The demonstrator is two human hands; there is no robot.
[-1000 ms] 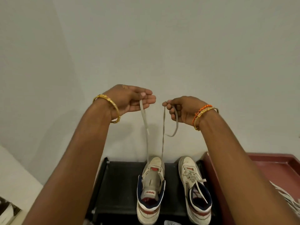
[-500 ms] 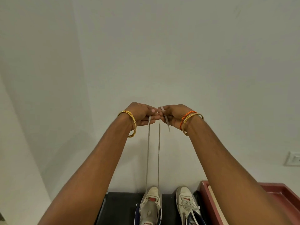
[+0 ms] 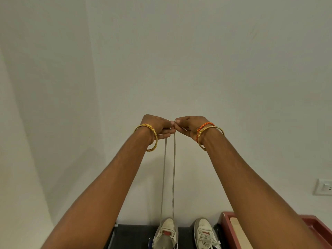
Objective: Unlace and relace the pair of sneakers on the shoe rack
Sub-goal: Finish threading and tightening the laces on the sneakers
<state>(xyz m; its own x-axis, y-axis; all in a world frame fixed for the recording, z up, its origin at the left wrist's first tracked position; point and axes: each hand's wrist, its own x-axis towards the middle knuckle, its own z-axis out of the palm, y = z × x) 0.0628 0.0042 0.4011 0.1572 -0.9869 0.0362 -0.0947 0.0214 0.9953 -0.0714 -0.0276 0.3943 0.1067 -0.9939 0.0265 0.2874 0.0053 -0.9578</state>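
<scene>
Risk first: uneven lace (image 3: 173, 169) ends if one hand slips, leaving one side short for relacing. Also a chance of dragging the left sneaker (image 3: 166, 232) off the shoe rack (image 3: 133, 236) by pulling too hard on strands drawn this taut. Possible, too, to lose the starting eyelet if one end pulls right through.

Both hands raised high against a pale wall, fingertips nearly touching. Left hand (image 3: 158, 127) curled, pinching one strand. Right hand (image 3: 188, 127) curled likewise, apparently pinching the other strand, though the exact grip hard to make out. Two strands running straight down, side by side, to the toe end of the left sneaker. Right sneaker (image 3: 204, 232) just beside it, laced. Both partly cut off at the bottom edge.
</scene>
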